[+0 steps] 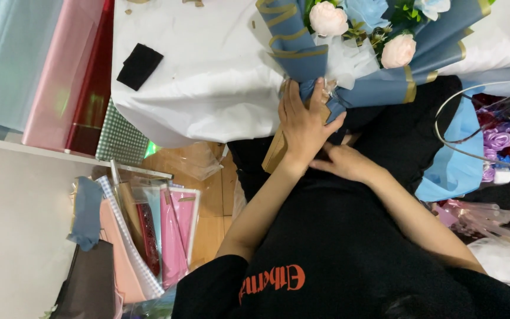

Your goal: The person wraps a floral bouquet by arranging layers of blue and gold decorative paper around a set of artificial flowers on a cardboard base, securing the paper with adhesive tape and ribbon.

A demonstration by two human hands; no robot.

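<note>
Clear flat packs of pink, red and cream sheets on floor, lower left, leaning together beside white wall. Small white label-like tag at right edge, among purple ribbons.

black short-sleeved shirt, orange-red lettering, bare forearms.

bouquet top cut off by edge

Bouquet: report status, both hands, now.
Left hand wrapped round neck of blue-wrapped bouquet. Right hand tucked under left wrist, grip hidden. White sheet beneath; nothing blocking.
</note>
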